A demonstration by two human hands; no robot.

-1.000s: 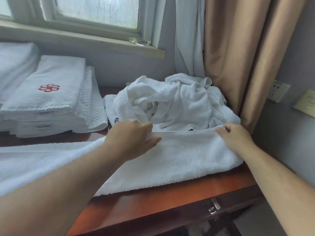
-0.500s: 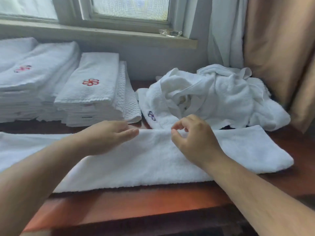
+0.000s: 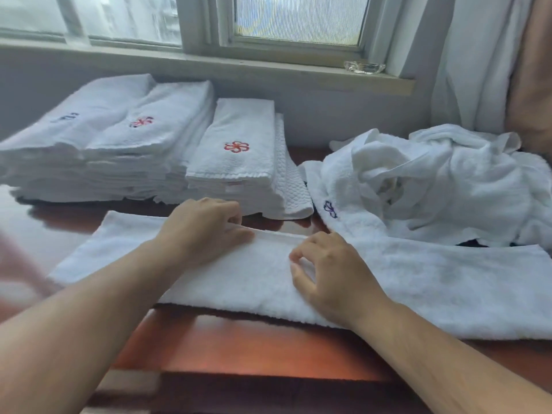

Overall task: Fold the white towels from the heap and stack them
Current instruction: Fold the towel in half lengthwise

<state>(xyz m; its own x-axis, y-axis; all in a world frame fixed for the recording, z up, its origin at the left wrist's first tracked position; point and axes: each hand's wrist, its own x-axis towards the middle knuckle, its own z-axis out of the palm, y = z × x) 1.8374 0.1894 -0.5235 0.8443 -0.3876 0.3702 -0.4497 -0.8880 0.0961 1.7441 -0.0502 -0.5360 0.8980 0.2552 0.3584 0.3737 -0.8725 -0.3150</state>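
Red flower emblem tops stack; blue emblem marks heap.

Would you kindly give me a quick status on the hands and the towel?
Left hand pinching far edge of long towel. Right hand curled on towel, grip unclear. Heap crowds its far right edge.

Bare counter is lying open along the near edge; folded stacks and the heap are crowding the back, leaving a narrow gap between.
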